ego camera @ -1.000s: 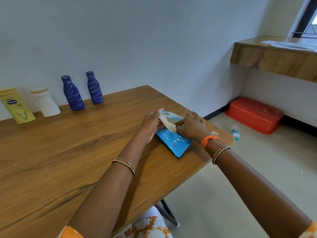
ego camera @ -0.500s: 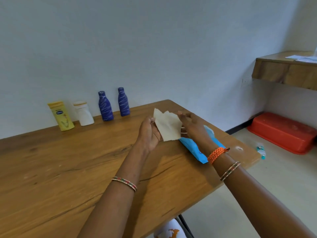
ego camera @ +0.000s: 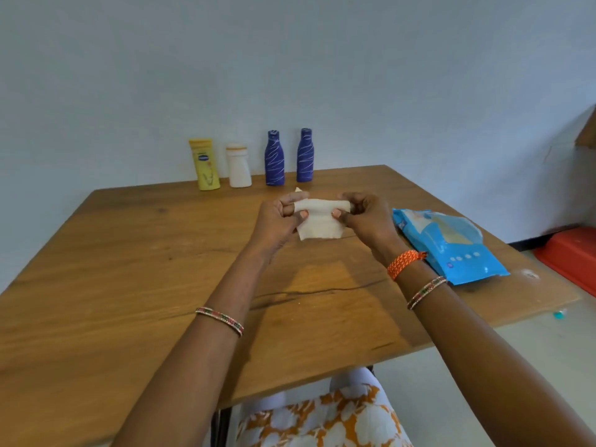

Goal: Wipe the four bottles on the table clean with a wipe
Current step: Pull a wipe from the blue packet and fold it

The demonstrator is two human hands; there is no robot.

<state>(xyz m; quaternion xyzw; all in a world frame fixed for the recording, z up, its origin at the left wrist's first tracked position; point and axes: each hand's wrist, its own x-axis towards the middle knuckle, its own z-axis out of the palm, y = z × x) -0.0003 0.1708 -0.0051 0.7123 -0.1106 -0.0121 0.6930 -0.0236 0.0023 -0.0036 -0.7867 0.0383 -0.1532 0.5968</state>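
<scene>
Wipe [ego camera: 317,221] out and clear of the pack [ego camera: 451,250] now, and we have it stretched between both hands above the counter [ego camera: 129,253]. Our left hand [ego camera: 277,221] pinches its left edge, our right hand [ego camera: 367,217] pinches the right, fingers [ego camera: 301,214] curled round the folded top so the lower part hangs loose. Half a second back it was a flat sheet just coming away beside the pack; a second back we were only tugging it from the opening. The pack now lies alone to our right, flap open. That tells us the fetching is done and wiping can begin. All four bottles stand untouched in a row at the far edge: yellow [ego camera: 203,164], white [ego camera: 239,166], and two blue [ego camera: 274,158] [ego camera: 305,155], well apart from our hands. Our view has swung to face them.
</scene>
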